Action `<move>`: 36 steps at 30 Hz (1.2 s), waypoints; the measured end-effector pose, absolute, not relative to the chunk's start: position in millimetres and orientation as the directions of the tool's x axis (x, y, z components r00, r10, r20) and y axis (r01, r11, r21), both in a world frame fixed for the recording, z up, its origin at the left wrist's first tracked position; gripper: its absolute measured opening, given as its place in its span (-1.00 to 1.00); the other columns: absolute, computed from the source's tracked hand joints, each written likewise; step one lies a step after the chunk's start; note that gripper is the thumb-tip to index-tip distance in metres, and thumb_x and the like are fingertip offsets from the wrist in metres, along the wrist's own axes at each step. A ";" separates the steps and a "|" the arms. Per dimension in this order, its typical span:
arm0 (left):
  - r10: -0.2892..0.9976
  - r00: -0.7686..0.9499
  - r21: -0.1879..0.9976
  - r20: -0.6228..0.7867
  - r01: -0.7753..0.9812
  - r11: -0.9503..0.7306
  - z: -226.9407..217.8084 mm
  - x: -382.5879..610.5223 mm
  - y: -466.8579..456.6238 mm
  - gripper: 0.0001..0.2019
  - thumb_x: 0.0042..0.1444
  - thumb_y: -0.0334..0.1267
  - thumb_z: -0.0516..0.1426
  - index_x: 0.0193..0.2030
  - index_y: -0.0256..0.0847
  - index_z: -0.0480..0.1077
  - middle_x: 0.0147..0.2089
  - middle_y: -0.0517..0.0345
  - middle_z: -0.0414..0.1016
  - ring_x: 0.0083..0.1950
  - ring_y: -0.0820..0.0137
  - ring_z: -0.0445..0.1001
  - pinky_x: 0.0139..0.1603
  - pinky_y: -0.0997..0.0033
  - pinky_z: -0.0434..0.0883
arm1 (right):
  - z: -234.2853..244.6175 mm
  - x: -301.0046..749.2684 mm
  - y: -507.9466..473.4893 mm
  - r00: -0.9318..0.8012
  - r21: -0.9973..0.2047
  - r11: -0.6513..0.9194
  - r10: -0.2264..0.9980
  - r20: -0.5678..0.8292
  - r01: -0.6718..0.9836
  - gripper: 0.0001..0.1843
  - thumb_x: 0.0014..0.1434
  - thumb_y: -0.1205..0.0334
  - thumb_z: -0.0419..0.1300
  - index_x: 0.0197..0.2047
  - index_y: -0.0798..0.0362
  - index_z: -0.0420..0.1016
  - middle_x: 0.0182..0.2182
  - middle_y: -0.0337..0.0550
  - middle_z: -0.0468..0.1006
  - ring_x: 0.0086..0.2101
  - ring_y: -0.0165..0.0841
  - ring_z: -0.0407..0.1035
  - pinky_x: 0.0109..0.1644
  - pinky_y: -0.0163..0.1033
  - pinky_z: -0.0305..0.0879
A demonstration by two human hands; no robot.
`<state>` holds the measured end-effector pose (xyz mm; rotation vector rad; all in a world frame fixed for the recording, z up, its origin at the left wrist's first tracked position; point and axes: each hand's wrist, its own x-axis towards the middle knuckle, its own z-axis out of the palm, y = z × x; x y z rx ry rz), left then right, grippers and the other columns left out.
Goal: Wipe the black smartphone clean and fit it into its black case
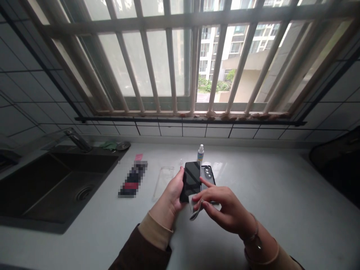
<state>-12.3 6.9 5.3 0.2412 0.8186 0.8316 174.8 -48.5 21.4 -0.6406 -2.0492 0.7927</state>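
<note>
My left hand [168,195] grips a black smartphone [191,182] upright, its glossy face turned up and towards me. My right hand [225,208] is over the lower end of the phone, pinching a white cloth or wipe [196,212] against it. Behind the held phone lies a dark phone or dark case [208,174] with a round double camera bump. A transparent phone case [163,183] lies to the left of my left hand. A small spray bottle [200,153] with a white cap stands beyond the phone.
A pale stone countertop [281,187] runs under everything. On the left are a dark sink [56,187], a faucet [77,139] and a green cloth [109,145]. A pixelated package [133,180] and a pink slip [138,157] lie nearby. A barred window [168,63] stands behind.
</note>
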 end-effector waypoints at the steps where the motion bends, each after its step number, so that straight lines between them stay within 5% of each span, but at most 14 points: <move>1: 0.751 0.375 0.505 -0.543 -0.568 0.650 4.9 -12.7 7.0 -0.41 0.49 0.16 -0.03 -0.06 -0.38 0.56 -0.28 -0.16 0.70 -0.39 0.23 0.65 -0.29 0.29 0.61 | 23.3 176.9 -48.9 -0.552 -0.763 0.635 0.683 0.478 0.124 -0.77 0.46 0.29 0.16 -0.15 -0.05 0.66 -0.23 -0.25 0.79 -0.20 -0.35 0.71 0.60 0.10 0.03; 6: 0.793 0.375 0.574 -0.480 -0.549 0.607 3.5 -14.3 6.4 -0.38 0.48 0.19 -0.03 0.01 -0.40 0.58 -0.22 -0.20 0.71 -0.27 0.18 0.69 -0.17 0.23 0.64 | 21.3 187.1 -44.8 -0.529 -0.937 0.333 0.779 0.336 -0.104 -0.58 0.48 -0.06 0.16 -0.35 -0.01 0.58 -0.45 -0.22 0.74 -0.43 -0.30 0.65 0.56 0.23 0.06; 10: 0.798 0.438 0.607 -0.414 -0.521 0.600 5.2 -17.0 3.3 -0.45 0.49 0.14 -0.01 0.01 -0.33 0.58 -0.21 -0.18 0.71 -0.25 0.21 0.70 -0.19 0.32 0.61 | 5.4 189.1 -27.8 0.012 -0.961 0.170 0.985 0.171 -0.218 -0.59 0.37 -0.13 0.27 -0.29 0.04 0.60 -0.39 -0.10 0.73 -0.35 -0.21 0.66 0.06 0.06 0.66; 12: 0.779 0.476 0.629 -0.409 -0.471 0.618 7.3 -17.8 0.4 -0.44 0.49 0.15 -0.02 -0.02 -0.32 0.58 -0.25 -0.18 0.70 -0.29 0.22 0.69 -0.27 0.35 0.58 | -4.9 191.2 -16.4 0.340 -0.956 0.178 0.936 0.092 -0.233 -0.62 0.32 -0.11 0.34 -0.20 0.08 0.64 -0.30 -0.10 0.73 -0.27 -0.22 0.65 -0.11 -0.11 0.69; 15: 0.737 0.528 0.630 -0.422 -0.415 0.657 9.6 -16.3 -4.9 -0.45 0.49 0.13 -0.03 -0.05 -0.33 0.57 -0.29 -0.18 0.69 -0.34 0.22 0.68 -0.33 0.37 0.55 | -17.6 196.7 -4.1 0.534 -0.950 0.198 0.845 0.041 -0.240 -0.61 0.29 -0.10 0.37 -0.13 0.11 0.66 -0.24 -0.11 0.73 -0.21 -0.24 0.65 -0.09 -0.16 0.68; 20: 0.682 0.571 0.573 -0.458 -0.396 0.717 7.7 -5.7 -11.6 -0.44 0.50 0.12 -0.04 -0.06 -0.36 0.58 -0.31 -0.18 0.70 -0.36 0.23 0.67 -0.33 0.37 0.53 | -18.9 195.6 -9.8 0.414 -0.961 0.261 0.867 0.277 0.096 -0.55 0.42 -0.12 0.22 0.01 0.09 0.70 -0.13 -0.02 0.76 -0.09 -0.14 0.66 0.06 -0.01 0.65; 26: 0.750 0.456 0.532 -0.479 -0.529 0.661 4.8 5.1 -10.2 -0.42 0.52 0.08 -0.06 0.09 -0.42 0.56 -0.24 -0.19 0.70 -0.33 0.22 0.67 -0.26 0.32 0.57 | -10.2 176.6 -27.9 0.158 -0.835 0.367 0.873 0.462 0.411 -0.67 0.49 0.03 0.16 0.10 -0.08 0.71 0.03 -0.07 0.76 0.06 -0.08 0.65 0.21 0.02 0.57; 31: 0.825 0.343 0.501 -0.449 -0.668 0.550 3.4 4.2 -1.8 -0.46 0.54 0.00 -0.06 0.12 -0.46 0.55 -0.05 -0.25 0.71 -0.13 0.19 0.71 -0.02 0.27 0.60 | -6.3 165.9 -36.0 -0.063 -0.752 0.491 0.852 0.520 0.439 -0.71 0.47 0.17 0.19 0.12 -0.09 0.71 0.08 -0.09 0.74 0.11 -0.09 0.64 0.23 -0.02 0.59; 36: 0.839 0.291 0.551 -0.460 -0.647 0.527 -0.3 -2.6 5.1 -0.47 0.53 0.03 -0.06 0.04 -0.40 0.55 -0.19 -0.14 0.69 -0.29 0.24 0.67 -0.19 0.31 0.60 | 1.7 163.0 -44.9 -0.175 -0.740 0.587 0.807 0.564 0.328 -0.72 0.45 0.29 0.20 0.08 -0.09 0.72 0.04 -0.13 0.76 0.12 -0.15 0.63 0.27 -0.05 0.57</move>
